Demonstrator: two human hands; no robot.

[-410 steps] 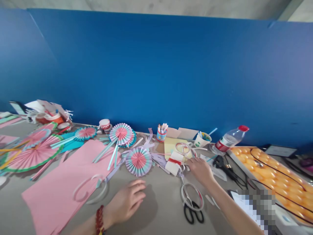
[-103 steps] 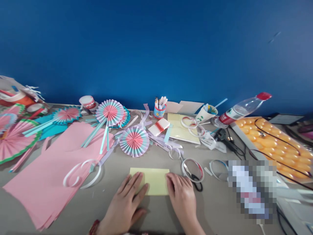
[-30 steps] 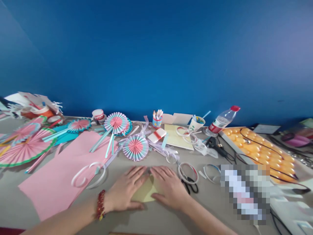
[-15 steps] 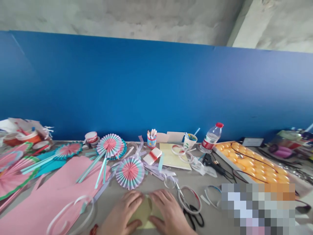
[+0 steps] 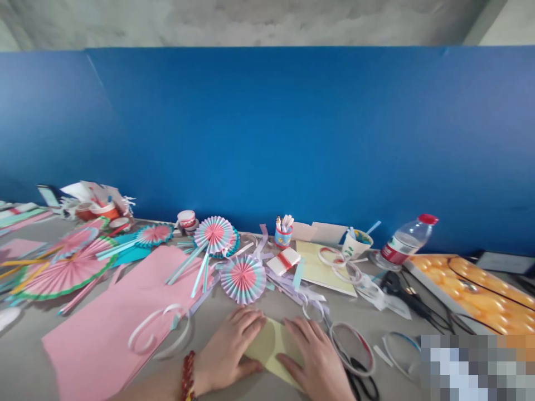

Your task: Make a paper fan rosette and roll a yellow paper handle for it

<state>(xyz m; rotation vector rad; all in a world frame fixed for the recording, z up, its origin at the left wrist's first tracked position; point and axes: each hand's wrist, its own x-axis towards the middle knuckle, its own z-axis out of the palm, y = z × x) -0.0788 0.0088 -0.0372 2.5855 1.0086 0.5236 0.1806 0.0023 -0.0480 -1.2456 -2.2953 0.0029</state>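
Note:
A small sheet of pale yellow paper (image 5: 272,344) lies on the grey table, slanted, between my two hands. My left hand (image 5: 236,346) presses on its left side with the fingers stretched out and the thumb on the edge. On the other side, my right hand (image 5: 316,356) rests with its fingers extended and its thumb lying across the paper. Neither hand grips anything. Black-handled scissors (image 5: 363,384) lie just right of my right hand, partly under a whitish ring (image 5: 371,359). A pleated paper rosette (image 5: 243,279) in pink and light blue sits just beyond my left fingertips.
Large pink paper (image 5: 87,340) spreads at left, with a curled white strip (image 5: 146,328) on it. Behind are more paper fans (image 5: 69,267), a pencil cup (image 5: 283,236), a paper cup (image 5: 356,245) and a bottle (image 5: 407,239). A glue gun (image 5: 403,292) and orange padded panel (image 5: 472,287) are at right.
My view has turned left, so everything appears shifted right. The yellow paper has turned to a slant, and more of it shows between my hands.

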